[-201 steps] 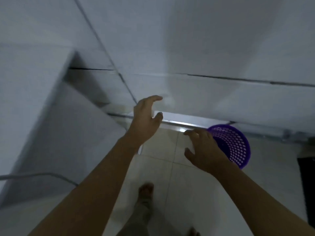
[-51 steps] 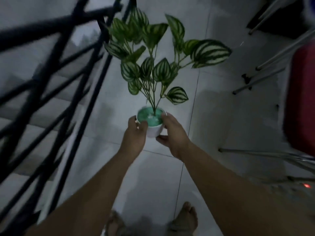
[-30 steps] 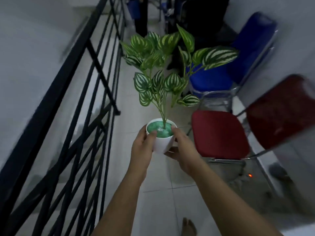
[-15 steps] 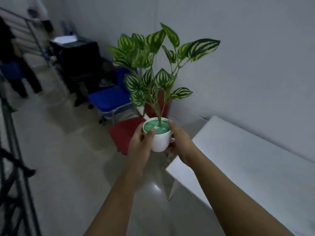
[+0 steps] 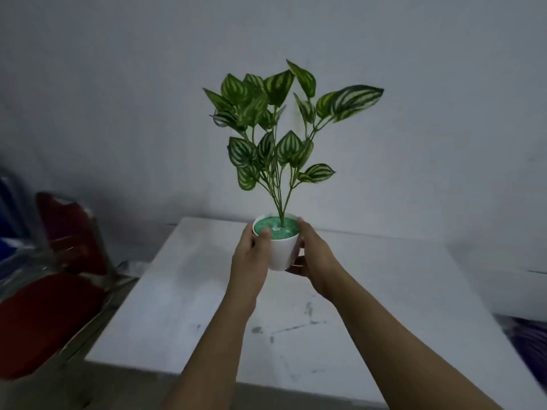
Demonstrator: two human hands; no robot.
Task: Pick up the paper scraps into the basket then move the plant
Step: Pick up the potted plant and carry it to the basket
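Note:
The plant (image 5: 278, 134) has striped green leaves and stands upright in a small white pot (image 5: 282, 253) filled with green gravel. My left hand (image 5: 250, 258) grips the pot's left side with the thumb over the rim. My right hand (image 5: 313, 255) cups its right side and underside. The pot is held in the air above the far half of a white table (image 5: 207, 306). A purple blur at the right edge (image 5: 532, 347) may be the basket; I cannot tell. No paper scraps are visible.
A plain grey wall (image 5: 118, 99) rises right behind the table. A red chair (image 5: 50, 294) with a metal frame stands at the table's left. The tabletop has a few dark scuff marks near the middle.
I have turned right while carrying the plant, from the railing and chairs to facing the white table. Both hands kept their grip, and the pot is now over the tabletop.

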